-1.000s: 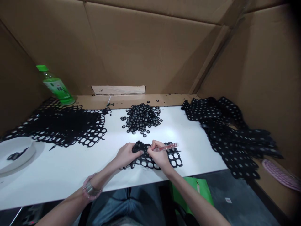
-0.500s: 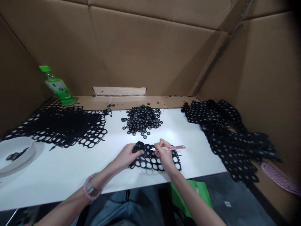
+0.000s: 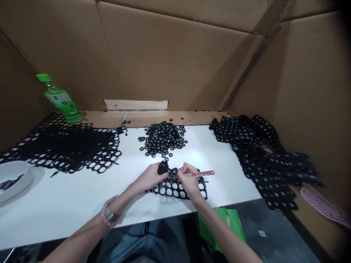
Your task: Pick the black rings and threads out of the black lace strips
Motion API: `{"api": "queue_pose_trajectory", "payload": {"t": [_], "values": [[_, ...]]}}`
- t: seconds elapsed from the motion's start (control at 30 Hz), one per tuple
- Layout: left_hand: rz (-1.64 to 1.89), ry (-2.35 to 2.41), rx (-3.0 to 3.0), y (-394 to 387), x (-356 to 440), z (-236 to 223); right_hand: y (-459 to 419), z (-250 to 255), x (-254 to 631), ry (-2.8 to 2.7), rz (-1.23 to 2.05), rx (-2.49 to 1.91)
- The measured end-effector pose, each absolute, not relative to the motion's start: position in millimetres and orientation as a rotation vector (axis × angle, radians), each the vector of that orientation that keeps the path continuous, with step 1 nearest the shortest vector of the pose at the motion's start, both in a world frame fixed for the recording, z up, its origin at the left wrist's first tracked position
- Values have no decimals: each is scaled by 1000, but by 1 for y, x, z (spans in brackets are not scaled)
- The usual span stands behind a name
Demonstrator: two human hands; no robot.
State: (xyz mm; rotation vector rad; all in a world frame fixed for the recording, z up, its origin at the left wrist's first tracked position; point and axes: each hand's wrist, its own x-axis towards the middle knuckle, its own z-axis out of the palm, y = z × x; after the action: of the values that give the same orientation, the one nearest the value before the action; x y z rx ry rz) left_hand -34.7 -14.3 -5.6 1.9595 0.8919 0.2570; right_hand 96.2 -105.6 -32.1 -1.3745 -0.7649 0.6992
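My left hand (image 3: pixel 150 178) pinches a bunched corner (image 3: pixel 163 168) of a black perforated mesh piece (image 3: pixel 175 189), which lies flat on the white table (image 3: pixel 131 197) below it. My right hand (image 3: pixel 189 179) rests against the mesh beside the left hand. It holds a slim red-and-clear pen-shaped tool (image 3: pixel 200 174), whose tip is hidden among the fingers. A beaded bracelet with a metal band (image 3: pixel 109 214) circles my left wrist.
A heap of black rings (image 3: pixel 161 138) lies just beyond my hands. Large black mesh sheets (image 3: pixel 63 146) spread left, and another pile (image 3: pixel 263 160) lies right. A white bowl (image 3: pixel 13 179), a green-capped bottle (image 3: pixel 59 98) and cardboard walls (image 3: pixel 175 54) surround the table.
My right hand has moved back toward the left after being farther apart half a second ago. The tool now lies nearly level, and the mesh piece has shifted slightly.
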Motion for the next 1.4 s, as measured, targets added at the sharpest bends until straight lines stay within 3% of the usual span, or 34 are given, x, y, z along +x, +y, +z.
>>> {"api": "queue_pose_trajectory", "payload": {"t": [0.23,0.37,0.63,1.4], "values": [[201,785,1925,-20,-35,0,-107,-30,98,-642,678,-1271],[337,832,2053,-23,-35,4,-107,-30,99,-596,700,-1238],[282,850,1832,-22,-33,-9,-107,-31,95,-701,714,-1314],[526,801,1962,-23,-39,-12,-105,-28,91,-1036,577,-1636]]}}
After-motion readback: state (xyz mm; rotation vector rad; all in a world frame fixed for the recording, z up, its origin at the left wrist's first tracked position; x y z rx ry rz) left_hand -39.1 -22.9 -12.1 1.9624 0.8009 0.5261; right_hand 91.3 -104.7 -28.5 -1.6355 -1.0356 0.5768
